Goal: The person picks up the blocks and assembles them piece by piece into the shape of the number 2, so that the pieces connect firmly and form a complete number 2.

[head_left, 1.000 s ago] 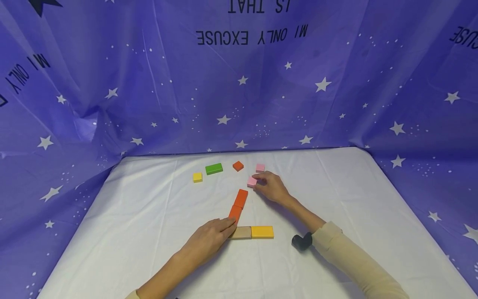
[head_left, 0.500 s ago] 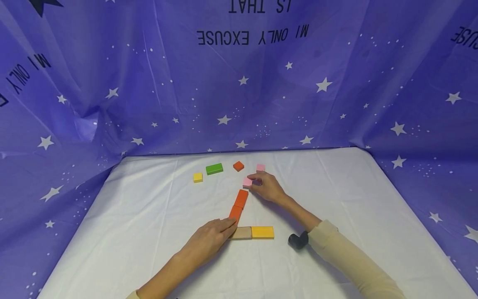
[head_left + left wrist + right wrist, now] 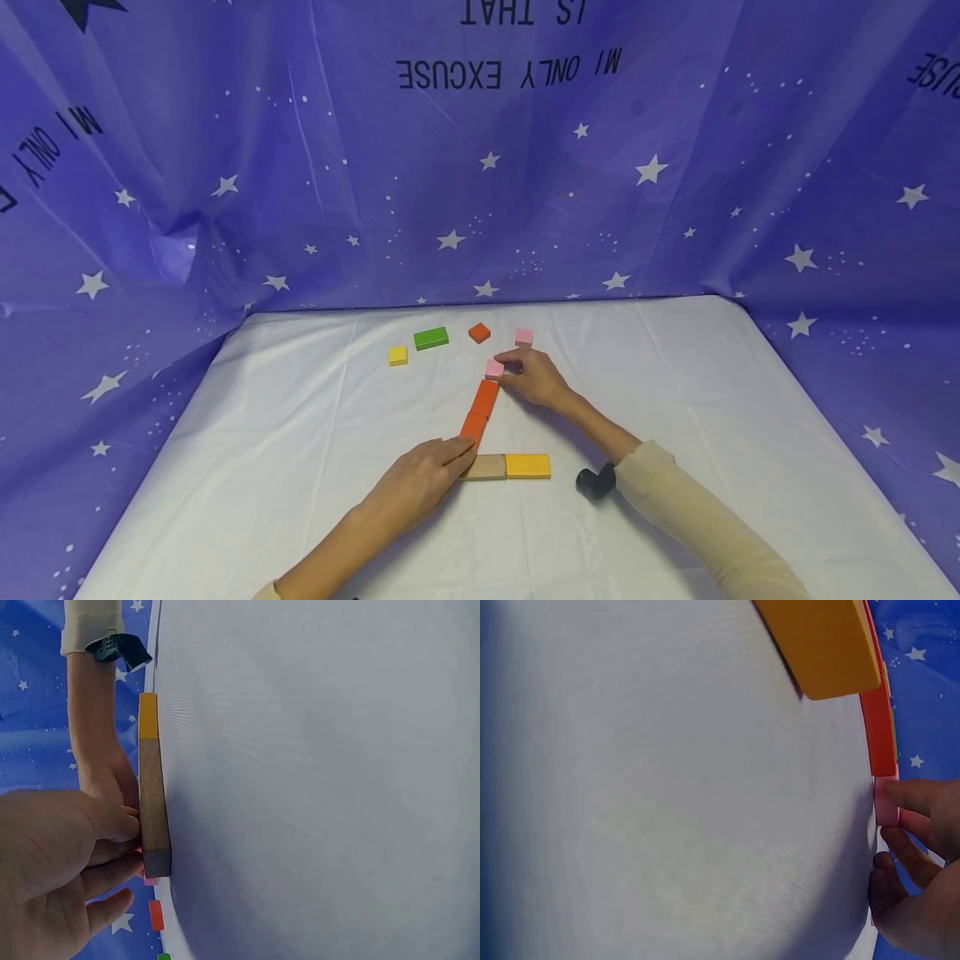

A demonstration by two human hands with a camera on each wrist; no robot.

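My right hand [image 3: 536, 377] pinches a pink block [image 3: 493, 369] between thumb and fingers, low on the cloth. This block sits right at the far end of the upper red block [image 3: 484, 399]; in the right wrist view the pink block [image 3: 886, 802] appears to meet the red one. My left hand [image 3: 420, 482] rests with fairly straight fingertips on the lower red block [image 3: 472, 427], which lines up slanting with the upper one. Below it, a bare wood block [image 3: 486, 467] joins a yellow-orange block [image 3: 528, 466] end to end. The wood block's left end is hidden by my left hand.
Toward the back lie a small yellow block [image 3: 397, 356], a green block [image 3: 431, 338], a small red block [image 3: 479, 332] and a second pink block [image 3: 523, 337]. A white cloth [image 3: 660, 400] covers the table. Purple star-printed curtains [image 3: 480, 200] hang behind it and at both sides.
My right hand has moved slightly left with the pink block, bringing it from the right of the red row to its far end. The left hand has stayed in place.
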